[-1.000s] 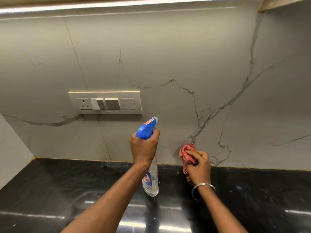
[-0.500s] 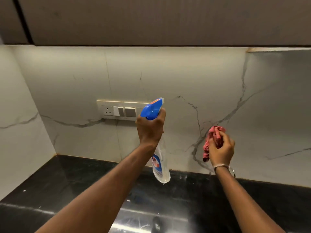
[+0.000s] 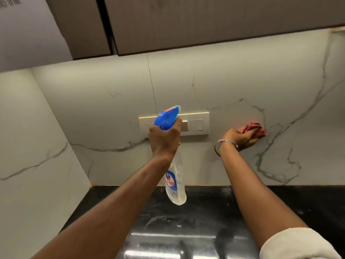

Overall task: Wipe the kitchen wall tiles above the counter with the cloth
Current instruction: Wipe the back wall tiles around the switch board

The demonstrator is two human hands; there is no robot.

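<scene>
The white, grey-veined wall tiles (image 3: 233, 77) rise behind a black counter (image 3: 308, 199). My right hand (image 3: 240, 137) grips a crumpled pink cloth (image 3: 251, 127) and presses it against the tiles, right of the switch plate. My left hand (image 3: 165, 139) holds a clear spray bottle (image 3: 175, 186) by its neck, just under the blue trigger head (image 3: 167, 117). The bottle hangs in the air in front of the switch plate, nozzle towards the wall.
A cream switch plate (image 3: 197, 124) is set in the tiles, partly hidden by the spray bottle. Brown wall cabinets (image 3: 205, 21) overhang the tiles. A tiled side wall (image 3: 37, 146) closes the corner at the left.
My right hand has carried the cloth up from near the counter edge to switch-plate height and pressed it on the tiles. The left hand has raised the bottle. The view has tilted upward.
</scene>
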